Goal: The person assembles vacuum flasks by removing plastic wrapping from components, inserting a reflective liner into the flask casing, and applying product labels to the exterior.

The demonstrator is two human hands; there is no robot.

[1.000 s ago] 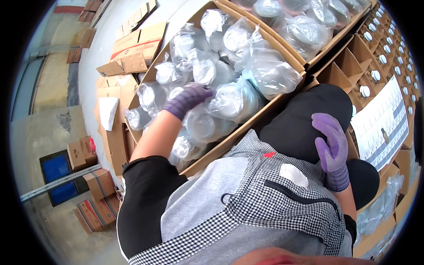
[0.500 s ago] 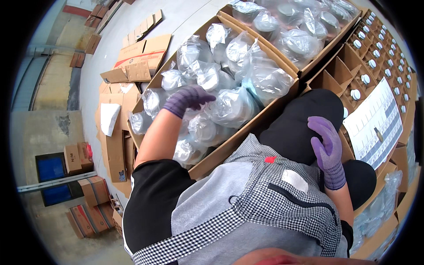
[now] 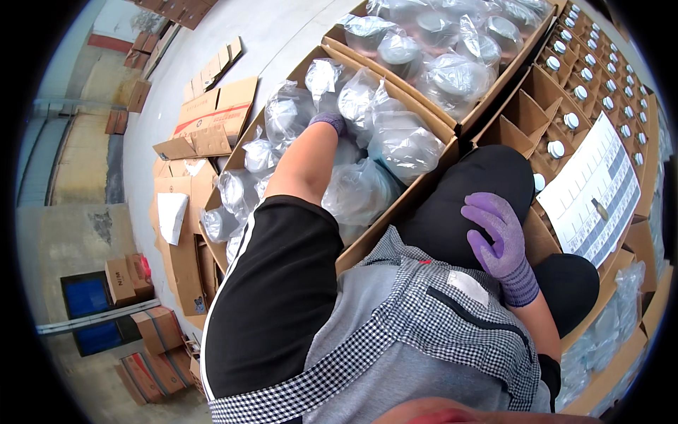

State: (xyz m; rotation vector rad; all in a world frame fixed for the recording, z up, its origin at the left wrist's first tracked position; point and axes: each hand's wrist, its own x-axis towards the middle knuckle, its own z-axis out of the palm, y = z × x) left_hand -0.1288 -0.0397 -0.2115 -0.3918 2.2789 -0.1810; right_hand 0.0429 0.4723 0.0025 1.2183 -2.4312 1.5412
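Note:
My left hand (image 3: 329, 122), in a purple glove, reaches deep into a long cardboard box (image 3: 395, 212) on my left. The box is packed with clear plastic bags of round see-through containers (image 3: 401, 143). Only the glove's back and cuff show; the fingers are buried between the bags, so its grip is hidden. My right hand (image 3: 498, 239), also gloved in purple, lies flat with fingers spread on my black-trousered thigh and holds nothing.
A second box of bagged containers (image 3: 452, 71) stands beyond the first. A divided carton of white-capped bottles (image 3: 575, 92) sits at the right with a printed sheet (image 3: 593, 191) on it. Flattened cardboard (image 3: 212, 116) and small boxes (image 3: 123, 279) lie on the floor at left.
My left arm has stretched farther into the box, the hand going from on top of the bags to down between them. My right hand has stayed on the thigh.

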